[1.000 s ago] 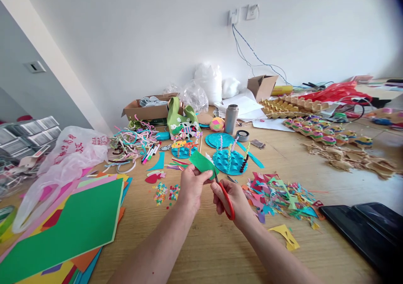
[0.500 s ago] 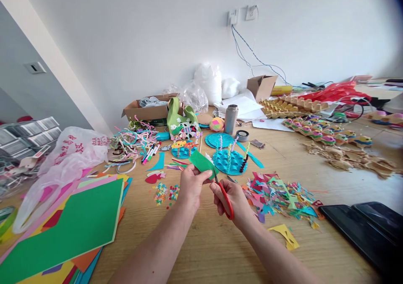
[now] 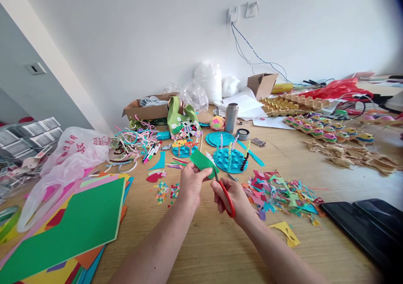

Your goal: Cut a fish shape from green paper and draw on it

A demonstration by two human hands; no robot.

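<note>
My left hand [image 3: 192,182] pinches a small green paper piece [image 3: 201,162] between thumb and fingers. My right hand [image 3: 231,196] is closed round the red handles of a pair of scissors [image 3: 227,198], whose dark blades meet the right edge of the green paper. Behind the hands stands a blue textured disc [image 3: 225,160] with fuzzy upright stems. A smaller blue disc [image 3: 184,150] with orange and yellow figures is to its left. Small coloured paper bits [image 3: 162,191] lie left of my left wrist.
Coloured paper sheets [image 3: 78,217] are stacked at the left, paper scraps [image 3: 283,196] at the right. Black phones [image 3: 352,225] lie far right. Farther back are a metal bottle [image 3: 231,118], tape [image 3: 242,134], pipe cleaners [image 3: 134,143] and painted egg-carton pieces [image 3: 327,128].
The green paper lies a little flatter in my left hand, and its right end by the blades looks different. Both hands stay in nearly the same place; the view has shifted slightly.
</note>
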